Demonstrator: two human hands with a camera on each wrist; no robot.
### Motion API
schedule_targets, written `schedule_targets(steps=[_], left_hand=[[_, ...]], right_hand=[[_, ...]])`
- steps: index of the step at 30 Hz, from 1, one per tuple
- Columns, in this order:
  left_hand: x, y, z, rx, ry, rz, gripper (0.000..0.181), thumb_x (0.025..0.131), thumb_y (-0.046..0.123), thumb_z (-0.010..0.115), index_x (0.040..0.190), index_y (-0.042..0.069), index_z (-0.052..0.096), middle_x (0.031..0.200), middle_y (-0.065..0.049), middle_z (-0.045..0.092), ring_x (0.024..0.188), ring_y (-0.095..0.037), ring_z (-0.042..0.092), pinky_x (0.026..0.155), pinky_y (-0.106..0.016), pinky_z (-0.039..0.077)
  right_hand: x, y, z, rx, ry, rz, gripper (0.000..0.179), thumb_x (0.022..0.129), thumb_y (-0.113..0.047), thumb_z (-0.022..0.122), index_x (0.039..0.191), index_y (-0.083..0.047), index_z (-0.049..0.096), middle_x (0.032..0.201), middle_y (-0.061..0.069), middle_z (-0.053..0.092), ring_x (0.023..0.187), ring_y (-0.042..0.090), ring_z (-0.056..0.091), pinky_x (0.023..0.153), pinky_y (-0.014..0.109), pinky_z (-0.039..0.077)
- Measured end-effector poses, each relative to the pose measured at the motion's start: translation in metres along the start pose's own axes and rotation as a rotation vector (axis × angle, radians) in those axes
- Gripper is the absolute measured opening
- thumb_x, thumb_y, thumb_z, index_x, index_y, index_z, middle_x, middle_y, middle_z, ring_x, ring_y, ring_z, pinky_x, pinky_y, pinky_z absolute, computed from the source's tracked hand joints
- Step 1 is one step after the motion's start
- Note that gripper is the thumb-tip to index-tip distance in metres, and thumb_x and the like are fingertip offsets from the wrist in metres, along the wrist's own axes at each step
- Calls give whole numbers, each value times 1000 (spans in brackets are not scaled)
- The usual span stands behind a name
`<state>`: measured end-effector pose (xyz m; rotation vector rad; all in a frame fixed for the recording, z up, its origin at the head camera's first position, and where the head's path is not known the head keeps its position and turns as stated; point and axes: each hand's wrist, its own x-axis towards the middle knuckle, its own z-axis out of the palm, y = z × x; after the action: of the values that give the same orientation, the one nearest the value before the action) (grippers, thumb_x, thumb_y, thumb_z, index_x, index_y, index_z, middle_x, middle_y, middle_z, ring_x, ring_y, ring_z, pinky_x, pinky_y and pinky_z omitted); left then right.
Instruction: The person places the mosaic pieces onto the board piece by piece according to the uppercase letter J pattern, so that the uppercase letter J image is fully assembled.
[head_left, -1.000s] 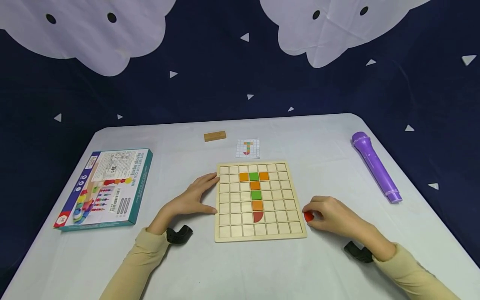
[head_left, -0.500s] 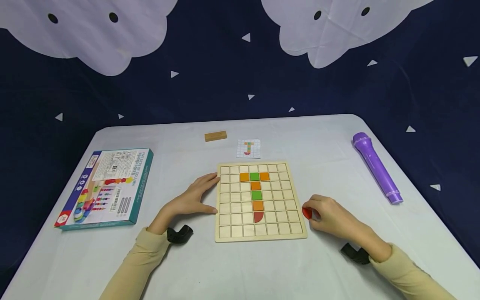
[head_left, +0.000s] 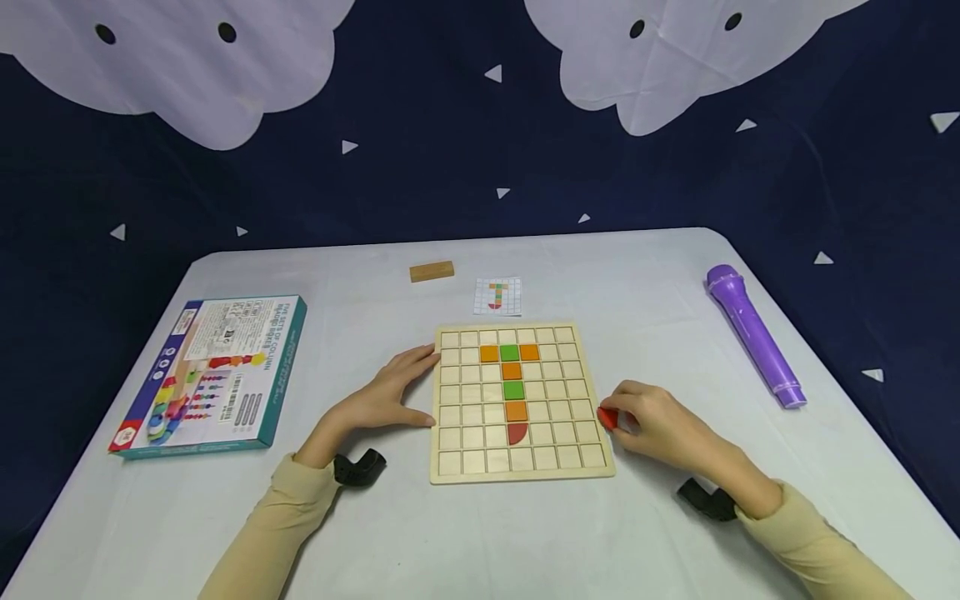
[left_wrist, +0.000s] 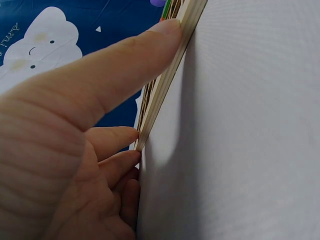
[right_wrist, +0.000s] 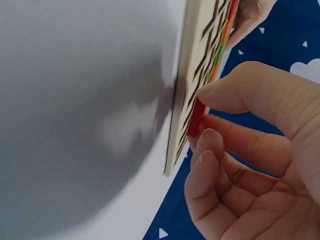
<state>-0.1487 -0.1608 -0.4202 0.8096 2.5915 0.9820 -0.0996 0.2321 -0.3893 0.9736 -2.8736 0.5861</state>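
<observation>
A wooden grid board [head_left: 472, 462] lies mid-table. Orange and green square tiles form a bar and stem on it, with a red quarter-round tile [head_left: 517, 433] at the stem's foot. My left hand [head_left: 382, 396] touches the board's left edge with thumb and fingers spread; the left wrist view shows the thumb [left_wrist: 150, 47] against that edge. Between thumb and fingertips my right hand [head_left: 663, 425] pinches a red tile [right_wrist: 196, 116], held at the board's right edge. Part of this tile is covered by the fingers, so its full shape cannot be told.
Behind the board lies a pattern card [head_left: 498, 297] with a J-like coloured figure. A small wooden block [head_left: 432, 272] is left of the card. A toy box [head_left: 210, 375] lies at the left, and a purple tube-shaped object [head_left: 753, 337] at the right.
My right hand has moved slightly left and away from me with the red tile, from beside the board to its right edge. The left hand stays put.
</observation>
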Motion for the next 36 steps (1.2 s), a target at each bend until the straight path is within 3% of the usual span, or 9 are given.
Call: schedule_targets(steps=[15, 25, 36], left_hand=[[0, 1, -1, 8, -8, 2, 95, 72, 29, 79, 147, 1, 27, 156, -19, 18, 143, -40, 14, 113, -62, 16], [0, 1, -1, 13, -14, 7, 95, 72, 29, 79, 147, 1, 27, 156, -19, 18, 143, -40, 15, 113, -62, 16], [0, 1, -1, 17, -11, 6, 94, 72, 28, 79, 146, 1, 27, 156, -19, 18, 143, -40, 15, 113, -61, 16]], right_hand=[[29, -24, 6, 78, -35, -106, 20, 74, -2, 69, 94, -3, 70, 86, 1, 63, 68, 5, 51, 57, 13, 44], [49, -46, 22, 73, -22, -248, 12, 75, -2, 69, 87, -5, 70, 82, 1, 62, 67, 5, 50, 57, 10, 42], [65, -70, 34, 66, -54, -295, 15, 75, 0, 66, 88, -6, 70, 82, 1, 61, 68, 5, 50, 60, 10, 42]])
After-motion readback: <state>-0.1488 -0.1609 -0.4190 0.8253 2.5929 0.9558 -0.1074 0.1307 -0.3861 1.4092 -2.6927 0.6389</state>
